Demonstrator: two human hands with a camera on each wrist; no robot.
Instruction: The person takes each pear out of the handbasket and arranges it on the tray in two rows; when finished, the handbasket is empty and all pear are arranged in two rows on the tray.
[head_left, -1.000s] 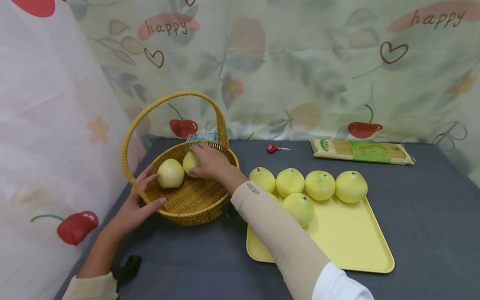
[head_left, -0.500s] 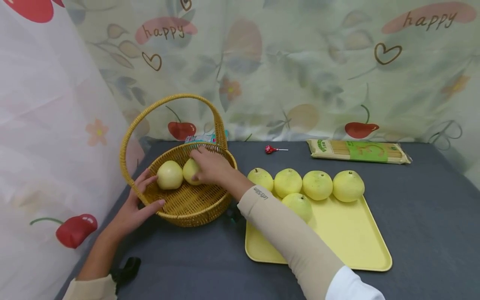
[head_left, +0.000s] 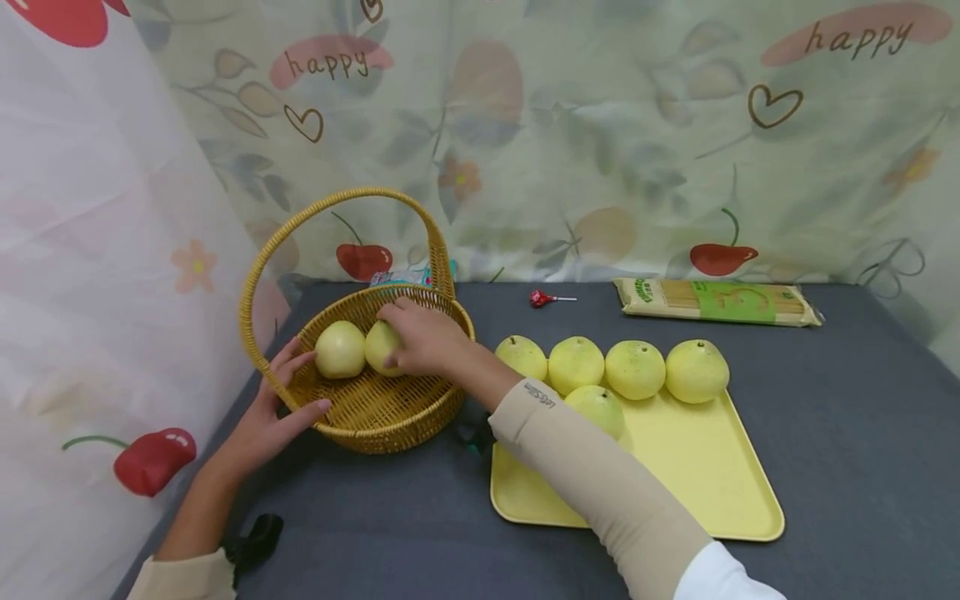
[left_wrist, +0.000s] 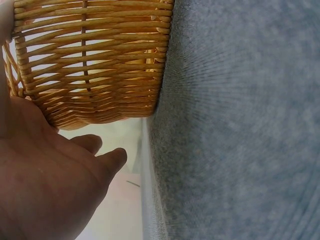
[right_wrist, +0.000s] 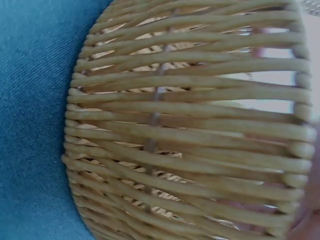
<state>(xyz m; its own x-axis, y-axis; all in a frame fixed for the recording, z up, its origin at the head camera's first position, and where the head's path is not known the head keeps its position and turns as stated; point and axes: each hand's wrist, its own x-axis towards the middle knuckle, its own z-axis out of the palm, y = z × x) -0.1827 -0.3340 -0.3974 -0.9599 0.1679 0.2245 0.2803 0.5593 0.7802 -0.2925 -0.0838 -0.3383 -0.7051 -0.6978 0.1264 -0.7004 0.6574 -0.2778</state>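
A round wicker basket with a tall arched handle stands at the left in the head view. Inside it, a pale yellow pear lies at the left. Beside it is a second pear, which my right hand grips from the right and above. My left hand holds the basket's left rim, fingers over the edge and thumb at the front. In the left wrist view the left palm lies along the woven wall. The right wrist view shows mostly basket weave, hiding the hand.
A yellow tray at the right bears several pears, partly behind my right sleeve. Farther back lie a red lollipop and a noodle packet. A blue-and-white packet shows behind the basket.
Over the last second my right hand has brought its pear slightly toward the front of the basket, and the right forearm has shifted right. The left hand keeps its place on the rim.
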